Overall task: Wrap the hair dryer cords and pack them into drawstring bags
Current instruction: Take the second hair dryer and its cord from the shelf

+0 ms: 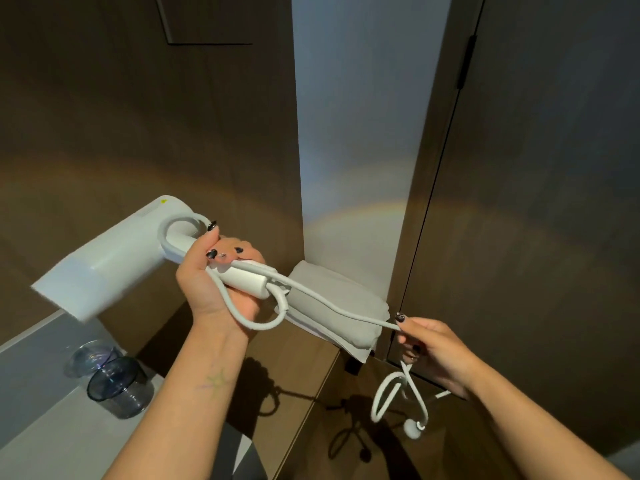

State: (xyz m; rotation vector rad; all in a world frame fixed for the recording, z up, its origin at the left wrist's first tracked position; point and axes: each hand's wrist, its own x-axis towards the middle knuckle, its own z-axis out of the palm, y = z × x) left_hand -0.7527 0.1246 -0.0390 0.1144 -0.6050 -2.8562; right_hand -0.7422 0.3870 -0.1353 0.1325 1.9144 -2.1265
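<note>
The left hand (221, 271) sat at the centre of the frame, fingers curled round the handle of the white dryer (114, 258), thumb up against a loop of cord at the top of the handle. The dryer's body ran off toward the left edge, nozzle end pointing lower left and blurred. The cord (332, 306) looped once round the handle near the body, passed under the fingers, came out at the handle's butt end in a slack loop below the hand, and then ran straight toward the lower right.

The right hand (429, 348) was at the lower right, pinching the cord between thumb and curled fingers. Below that hand the rest of the cord hung in a loose twist, ending in the plug (414, 429) low in the frame.

Behind the cord, right of centre, a grey bag (346, 306) of folded cloth lay on a brown ledge (311, 375), against the corner where a pale wall strip met the dark panels. Whether it had a drawstring could not be told.

At the lower left, two smoky clear tumblers (117, 386) stood side by side, touching, on a pale grey counter (41, 427). Shadows of the arms and cord fell across the ledge in the lower middle.
</note>
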